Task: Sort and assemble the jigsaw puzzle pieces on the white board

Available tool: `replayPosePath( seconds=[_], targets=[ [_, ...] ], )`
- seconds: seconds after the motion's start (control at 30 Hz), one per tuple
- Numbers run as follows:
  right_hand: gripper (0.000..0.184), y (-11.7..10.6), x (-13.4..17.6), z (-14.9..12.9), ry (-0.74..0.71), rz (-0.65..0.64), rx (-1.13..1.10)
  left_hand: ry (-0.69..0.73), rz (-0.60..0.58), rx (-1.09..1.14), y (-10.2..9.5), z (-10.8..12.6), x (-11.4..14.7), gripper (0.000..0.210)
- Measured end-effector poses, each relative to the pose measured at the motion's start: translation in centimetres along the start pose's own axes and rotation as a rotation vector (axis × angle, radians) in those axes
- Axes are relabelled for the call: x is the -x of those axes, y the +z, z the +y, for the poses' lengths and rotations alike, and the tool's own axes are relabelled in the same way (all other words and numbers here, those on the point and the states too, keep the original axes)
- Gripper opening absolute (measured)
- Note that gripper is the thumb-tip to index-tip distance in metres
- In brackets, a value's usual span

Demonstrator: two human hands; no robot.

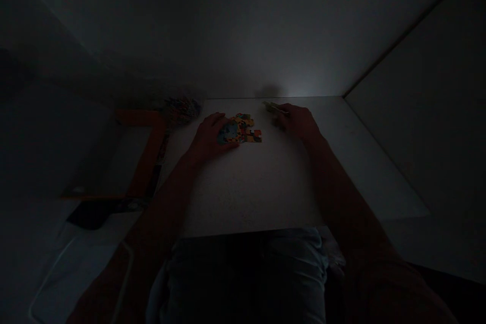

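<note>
Very dim scene, lit only near the far edge of a white table (266, 187). Left hand (210, 139) laid flat on the table, palm down, fingers spread loosely and resting against the left side of a partly assembled jigsaw puzzle (243, 129); thumb stretched along the near edge of it, nothing pinched in the grip. Puzzle lying flat toward the far middle of the table, a small patch of joined pieces in yellow, red, blue and orange, with a ragged right edge. Right hand (298, 120) just to the right of the puzzle, apart from it, knuckles up, fingers curled in around a small pale piece (272, 107) that pokes out toward the far left of the hand; grip closed on that piece, though too dark to tell what exactly it is. Both forearms bare, reaching forward from the bottom of the view. Left of the table, an orange-rimmed box lid (146, 157) lying tilted, with a pale inner face. Just beyond it, near the table's far left corner, a heap of loose multicoloured pieces (184, 109), too dim to make out singly. Pale cloth over the lap (246, 273) at the near edge of the table. White wall behind, a second wall on the right.
</note>
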State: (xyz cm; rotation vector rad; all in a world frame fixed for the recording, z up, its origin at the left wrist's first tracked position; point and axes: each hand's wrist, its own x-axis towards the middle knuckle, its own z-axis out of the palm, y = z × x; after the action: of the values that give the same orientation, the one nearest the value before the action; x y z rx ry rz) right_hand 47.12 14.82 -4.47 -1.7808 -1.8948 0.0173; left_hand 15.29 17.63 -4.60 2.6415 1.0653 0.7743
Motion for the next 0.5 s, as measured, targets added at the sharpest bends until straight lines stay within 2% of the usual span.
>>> replayPosePath(
  seconds=[0.1, 0.2, 0.27, 0.4, 0.5],
  targets=[
    [0.040, 0.0, 0.0, 0.6, 0.130, 0.129, -0.078, -0.060, 0.009, -0.045, -0.2, 0.5, 0.1, 0.065],
    [0.038, 0.1, 0.1, 1.8, 0.234, 0.141, -0.148, -0.069, 0.013, -0.067, -0.5, 0.9, 0.2, 0.064],
    [0.038, 0.3, 0.2, 2.6, 0.250, 0.130, -0.179, -0.058, 0.026, -0.069, -0.5, 1.1, 0.2, 0.063],
    [0.042, 0.5, 0.5, 3.7, 0.217, 0.202, -0.096, -0.088, 0.061, -0.088, -0.2, 0.8, 0.1, 0.064],
    [0.047, 0.5, 0.7, 3.8, 0.213, 0.109, -0.011, -0.144, 0.103, -0.108, 0.2, 0.3, -0.1, 0.064]
  ],
)
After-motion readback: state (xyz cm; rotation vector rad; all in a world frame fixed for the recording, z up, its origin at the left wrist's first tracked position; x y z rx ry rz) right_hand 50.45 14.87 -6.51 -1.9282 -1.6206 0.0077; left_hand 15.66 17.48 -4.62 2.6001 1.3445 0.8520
